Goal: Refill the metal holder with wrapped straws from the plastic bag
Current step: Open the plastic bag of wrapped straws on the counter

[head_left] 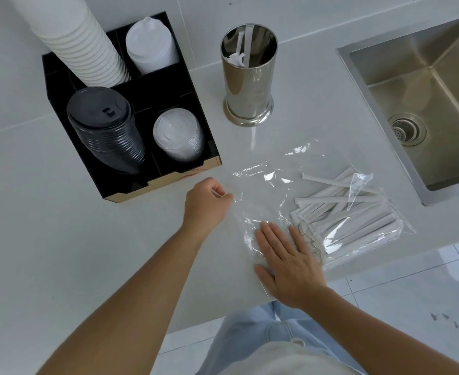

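Clear plastic bag (266,196) under flat right hand (287,261), left hand (206,204) pinching.

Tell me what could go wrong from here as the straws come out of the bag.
The plastic bag lies near the counter's front edge under the flat right hand; a tug by the left hand, pinching the bag's edge, could spill wrapped straws to the floor. The metal holder is tall and narrow, so a knock might tip it. The sink is close; loose straws could slide in.

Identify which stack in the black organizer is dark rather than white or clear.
The black lids in the organizer's front-left compartment; the other three stacks are white or clear.
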Demonstrator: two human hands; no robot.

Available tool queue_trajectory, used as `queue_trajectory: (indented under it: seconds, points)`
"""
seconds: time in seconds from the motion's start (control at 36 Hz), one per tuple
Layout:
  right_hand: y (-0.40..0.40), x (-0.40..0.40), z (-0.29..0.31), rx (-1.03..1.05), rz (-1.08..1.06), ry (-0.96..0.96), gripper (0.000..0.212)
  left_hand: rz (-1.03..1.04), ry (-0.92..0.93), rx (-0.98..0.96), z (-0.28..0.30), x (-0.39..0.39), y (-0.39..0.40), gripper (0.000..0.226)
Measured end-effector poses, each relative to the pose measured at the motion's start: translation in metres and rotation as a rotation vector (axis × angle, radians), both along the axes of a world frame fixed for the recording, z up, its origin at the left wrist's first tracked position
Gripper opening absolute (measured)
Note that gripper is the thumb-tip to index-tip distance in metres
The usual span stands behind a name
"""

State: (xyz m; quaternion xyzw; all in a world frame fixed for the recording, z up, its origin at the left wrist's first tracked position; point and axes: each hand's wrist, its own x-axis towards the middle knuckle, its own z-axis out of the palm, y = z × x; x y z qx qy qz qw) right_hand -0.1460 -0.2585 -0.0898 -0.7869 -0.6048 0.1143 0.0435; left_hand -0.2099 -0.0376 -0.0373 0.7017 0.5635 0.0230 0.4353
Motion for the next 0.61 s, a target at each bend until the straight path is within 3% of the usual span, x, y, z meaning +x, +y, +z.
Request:
queue_trajectory:
  seconds: [0.31,0.5,0.61]
  points:
    - [0.002,-0.001,0.002,-0.021,-0.050,0.030,0.064,-0.063,-0.050,-0.053,0.001,-0.036,0.005,0.010]
    - [0.003,-0.001,0.004,-0.048,-0.046,0.038,0.064,0.000,-0.142,-0.123,0.008,-0.030,-0.022,0.026]
    - [0.005,0.001,0.009,-0.092,-0.031,0.079,0.067,-0.064,-0.083,-0.059,0.005,-0.029,-0.034,0.014]
